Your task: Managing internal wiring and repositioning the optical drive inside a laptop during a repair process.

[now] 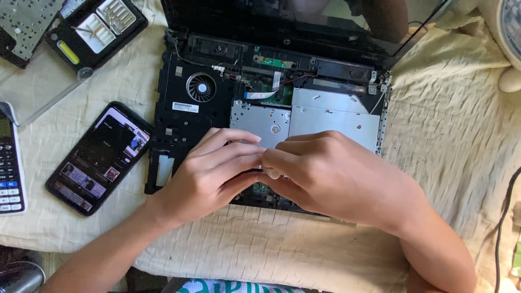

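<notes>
An opened black laptop [184, 116] lies on a cream cloth, its top cover off, showing a round fan [201, 87], a green board and silver metal drive covers [331, 116]. My left hand [209, 173] rests on the lower middle of the chassis with its fingers extended to the right. My right hand [331, 173] meets it there, fingers curled, pinching a small pale part [273, 173] between the fingertips of both hands. What lies under the hands is hidden.
A smartphone [100, 157] with a lit screen lies left of the laptop. A calculator [10, 163] sits at the left edge. A black screwdriver bit case [95, 30] with a clear lid is at the top left. A black cable [504, 217] runs down the right edge.
</notes>
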